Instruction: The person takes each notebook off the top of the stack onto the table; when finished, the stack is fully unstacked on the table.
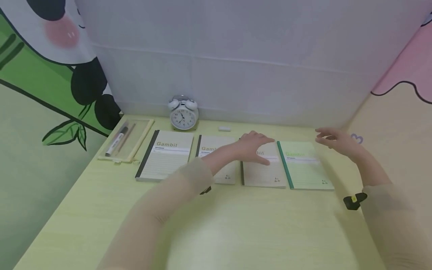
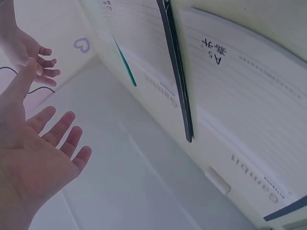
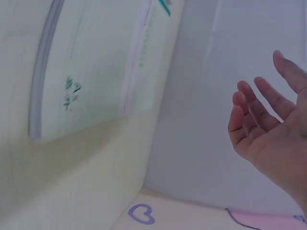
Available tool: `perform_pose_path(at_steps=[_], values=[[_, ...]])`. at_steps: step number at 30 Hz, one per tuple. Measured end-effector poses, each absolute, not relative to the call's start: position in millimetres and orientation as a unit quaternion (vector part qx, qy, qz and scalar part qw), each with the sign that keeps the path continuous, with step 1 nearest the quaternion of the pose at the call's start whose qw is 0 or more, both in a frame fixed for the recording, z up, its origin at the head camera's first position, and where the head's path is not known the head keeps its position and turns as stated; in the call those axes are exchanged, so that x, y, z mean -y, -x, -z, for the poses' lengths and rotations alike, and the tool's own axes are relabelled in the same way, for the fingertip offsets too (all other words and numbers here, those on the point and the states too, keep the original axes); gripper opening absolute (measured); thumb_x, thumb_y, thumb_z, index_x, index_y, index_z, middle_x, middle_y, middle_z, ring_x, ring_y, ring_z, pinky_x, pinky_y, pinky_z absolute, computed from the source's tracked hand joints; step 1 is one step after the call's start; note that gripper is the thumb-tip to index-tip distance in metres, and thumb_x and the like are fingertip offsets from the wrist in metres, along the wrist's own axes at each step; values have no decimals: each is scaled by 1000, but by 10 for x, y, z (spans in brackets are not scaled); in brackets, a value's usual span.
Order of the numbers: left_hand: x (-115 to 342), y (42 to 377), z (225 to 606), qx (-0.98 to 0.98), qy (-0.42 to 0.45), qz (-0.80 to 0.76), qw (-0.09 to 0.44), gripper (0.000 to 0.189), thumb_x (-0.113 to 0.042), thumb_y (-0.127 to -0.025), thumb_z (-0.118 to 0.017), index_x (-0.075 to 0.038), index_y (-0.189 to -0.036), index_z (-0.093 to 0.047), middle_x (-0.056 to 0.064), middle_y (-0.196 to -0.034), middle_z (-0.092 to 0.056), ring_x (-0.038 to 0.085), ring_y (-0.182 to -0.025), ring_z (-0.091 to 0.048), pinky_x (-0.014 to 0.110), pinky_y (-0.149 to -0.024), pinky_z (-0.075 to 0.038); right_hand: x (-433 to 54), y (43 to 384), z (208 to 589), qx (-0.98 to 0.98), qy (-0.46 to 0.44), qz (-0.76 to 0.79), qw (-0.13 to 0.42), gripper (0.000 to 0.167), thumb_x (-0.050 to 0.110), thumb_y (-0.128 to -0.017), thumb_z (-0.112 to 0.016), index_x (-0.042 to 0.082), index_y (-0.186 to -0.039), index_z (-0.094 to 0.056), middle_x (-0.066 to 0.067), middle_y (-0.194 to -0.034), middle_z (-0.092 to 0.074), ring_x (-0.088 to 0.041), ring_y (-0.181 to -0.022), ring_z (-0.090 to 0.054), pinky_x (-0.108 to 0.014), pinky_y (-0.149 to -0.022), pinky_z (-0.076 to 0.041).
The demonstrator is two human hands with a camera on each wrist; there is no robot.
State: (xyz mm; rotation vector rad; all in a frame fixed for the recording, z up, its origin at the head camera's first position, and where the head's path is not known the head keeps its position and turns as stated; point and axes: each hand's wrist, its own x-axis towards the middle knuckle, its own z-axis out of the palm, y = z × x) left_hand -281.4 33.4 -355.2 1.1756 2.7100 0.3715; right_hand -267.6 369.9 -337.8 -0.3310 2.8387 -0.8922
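My left hand point(image 1: 251, 147), fingers spread and holding nothing, hovers over a dark-spined "Gambit" notebook point(image 1: 263, 175) and hides part of its title. The left wrist view shows that palm point(image 2: 43, 163) apart from the notebooks. My right hand point(image 1: 339, 141) is raised beyond the right side of a green-spined notebook point(image 1: 305, 174), its fingers loosely bent around nothing; in the right wrist view its palm point(image 3: 278, 139) is bare. To the left, another dark-spined notebook point(image 1: 222, 172) is partly covered by my left forearm, and a further one point(image 1: 168, 159) lies beside it.
A white twin-bell alarm clock point(image 1: 183, 117) stands at the back. Right of it lies a small white block point(image 1: 224, 128), perhaps an eraser. A clear pouch point(image 1: 136, 140) with a marker point(image 1: 117, 141) and a thin stick lies at far left. A pale wall point(image 1: 236, 82) bounds the table behind.
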Motion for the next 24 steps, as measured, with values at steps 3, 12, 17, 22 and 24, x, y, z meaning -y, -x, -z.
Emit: perform_pose_path(at_steps=[3, 12, 17, 22, 24], values=[[-189, 2777, 3442, -905, -404, -112, 68, 83, -58, -83, -62, -27, -150, -25, -2, -151, -33, 22, -137, -26, 47, -110, -24, -3498, 2651, 3243, -948, 102, 295, 59, 61, 44, -96, -49, 9, -144, -36, -22, -134, -49, -41, -119, -46, -61, -91, -39], [416, 2599, 3165, -909, -395, -122, 42, 85, -62, -82, -60, -28, -151, -23, -3, -153, -29, 23, -142, -20, 52, -112, -17, -2835, 2515, 3001, -944, 115, 310, -11, 61, 44, -94, -53, 13, -145, -37, -15, -143, -43, -38, -129, -40, -59, -100, -34], [824, 2556, 3054, -912, -381, -145, 37, 84, -60, -84, -59, -27, -151, -21, -2, -156, -21, 24, -145, -10, 50, -115, -9, -2484, 2484, 3018, -910, 145, 386, -38, 56, 32, -95, -57, 11, -143, -40, -16, -144, -41, -34, -129, -42, -51, -104, -36], [1226, 2522, 3014, -920, -350, -176, 23, 83, -58, -85, -59, -26, -151, -20, -2, -157, -20, 24, -146, -8, 51, -115, -8, -2114, 2405, 3067, -887, 168, 430, -24, 60, 30, -94, -58, 12, -146, -33, -13, -149, -35, -30, -134, -37, -46, -109, -32], [1383, 2514, 3027, -924, -334, -188, 13, 84, -58, -85, -59, -27, -151, -20, -2, -157, -19, 24, -146, -8, 52, -115, -8, -1978, 2364, 3079, -880, 180, 438, -15, 63, 30, -94, -59, 14, -148, -31, -10, -151, -32, -28, -136, -35, -45, -110, -31]])
